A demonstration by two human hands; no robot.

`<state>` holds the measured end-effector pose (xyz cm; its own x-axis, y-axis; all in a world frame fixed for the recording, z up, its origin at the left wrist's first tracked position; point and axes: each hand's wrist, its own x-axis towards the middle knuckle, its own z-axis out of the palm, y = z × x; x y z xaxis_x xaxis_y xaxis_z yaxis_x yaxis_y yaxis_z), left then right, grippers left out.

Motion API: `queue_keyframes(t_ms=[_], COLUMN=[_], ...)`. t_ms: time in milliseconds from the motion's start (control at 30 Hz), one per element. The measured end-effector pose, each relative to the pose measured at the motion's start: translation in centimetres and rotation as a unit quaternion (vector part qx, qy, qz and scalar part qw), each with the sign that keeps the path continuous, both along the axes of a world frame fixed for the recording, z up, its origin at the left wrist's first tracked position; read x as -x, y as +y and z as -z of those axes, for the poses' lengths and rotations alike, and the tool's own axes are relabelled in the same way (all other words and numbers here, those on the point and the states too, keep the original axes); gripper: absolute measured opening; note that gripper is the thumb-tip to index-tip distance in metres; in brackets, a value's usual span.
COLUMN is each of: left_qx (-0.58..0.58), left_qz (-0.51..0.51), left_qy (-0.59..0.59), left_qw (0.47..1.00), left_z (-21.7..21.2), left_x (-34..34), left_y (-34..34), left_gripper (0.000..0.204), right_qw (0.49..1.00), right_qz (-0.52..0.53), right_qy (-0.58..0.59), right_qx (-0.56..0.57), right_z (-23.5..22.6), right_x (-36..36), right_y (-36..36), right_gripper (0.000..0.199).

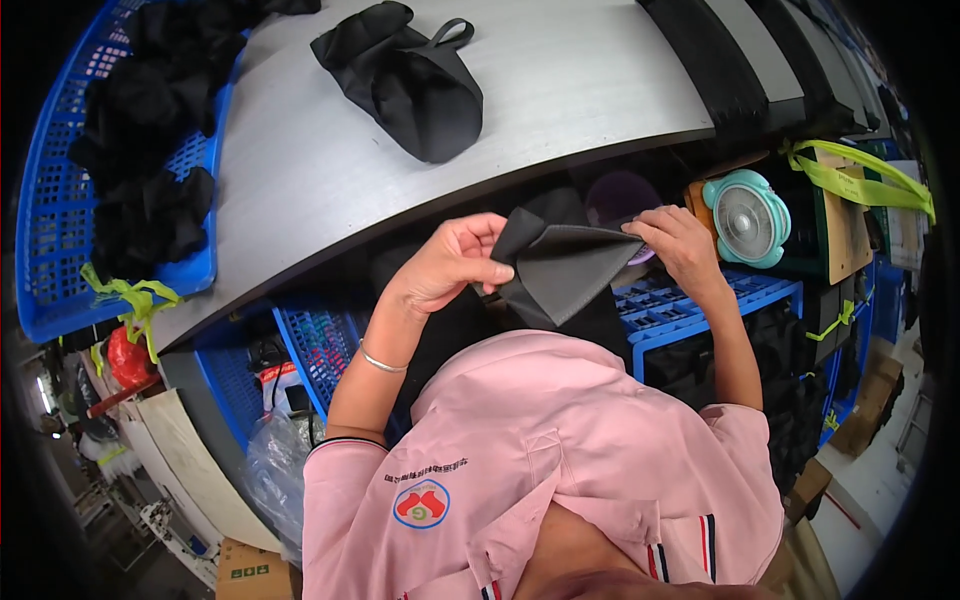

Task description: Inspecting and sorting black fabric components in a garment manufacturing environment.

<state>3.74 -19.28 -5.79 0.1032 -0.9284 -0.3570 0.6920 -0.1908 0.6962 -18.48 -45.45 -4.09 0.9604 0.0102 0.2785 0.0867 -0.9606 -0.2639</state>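
Between my hands, in front of my body, is a black fabric piece [565, 270] with a dark grey inner face and a stitched edge. My left hand [455, 262] grips its folded left side between thumb and fingers. At the upper right corner my right hand [682, 245] pinches the fabric, so the edge is drawn out between both hands and the lower part hangs in a point. Beyond, on the grey table [290, 150], lies a black fabric pouch [425, 95] with a loop strap.
A blue plastic basket [205, 245] heaped with black fabric pieces stands at the table's left. To the right are a small turquoise fan [750, 220], a blue crate [715, 300] and a yellow-green strap [865, 185]. A purple round container [622, 198] sits under the table edge.
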Motion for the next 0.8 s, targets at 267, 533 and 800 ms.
queue_keyframes(t_ms=[267,533,800], left_qx=[-0.047,-0.062,-0.163], left_qz=[-0.314,-0.375,-0.339], left_qy=[-0.205,-0.167,-0.718], left_qw=[0.926,0.910,0.586], left_z=[0.5,-0.6,0.8], left_x=[1.0,-0.7,-7.9], left_y=[-0.5,1.7,-3.5], left_gripper=[0.036,0.018,0.027], right_qw=[0.999,0.997,0.963], right_qz=[0.034,0.079,0.121], right_qy=[0.000,0.012,-0.032], right_qx=[-0.040,0.013,-0.237], right_z=[1.7,1.8,2.9], right_x=[-0.5,0.4,-3.1], right_y=[1.4,1.1,5.0], right_gripper=[0.028,0.029,0.025])
